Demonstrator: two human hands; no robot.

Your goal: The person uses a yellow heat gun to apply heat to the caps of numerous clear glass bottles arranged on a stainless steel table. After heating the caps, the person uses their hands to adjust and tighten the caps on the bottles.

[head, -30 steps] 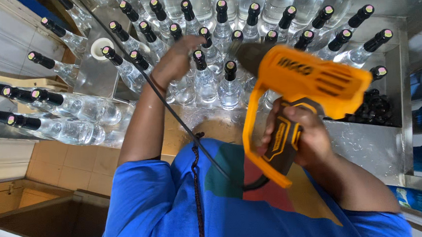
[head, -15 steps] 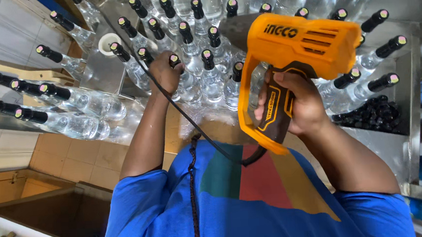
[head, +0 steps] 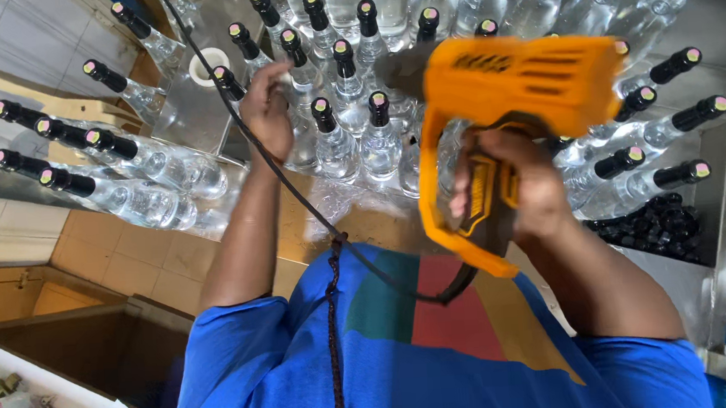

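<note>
Above capped bottles [head: 335,138], orange heat gun [head: 524,85]

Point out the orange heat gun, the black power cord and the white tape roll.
Orange heat gun [head: 532,84], head view, on its barrel.
Black power cord [head: 295,195], head view, mid-length beside the forearm.
White tape roll [head: 206,66], head view, on its rim.

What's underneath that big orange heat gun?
Under the orange heat gun stand clear glass bottles with black caps, on a metal table. The right hand grips its handle. The gun's body covers the bottles directly below, so their caps cannot be seen.
</note>
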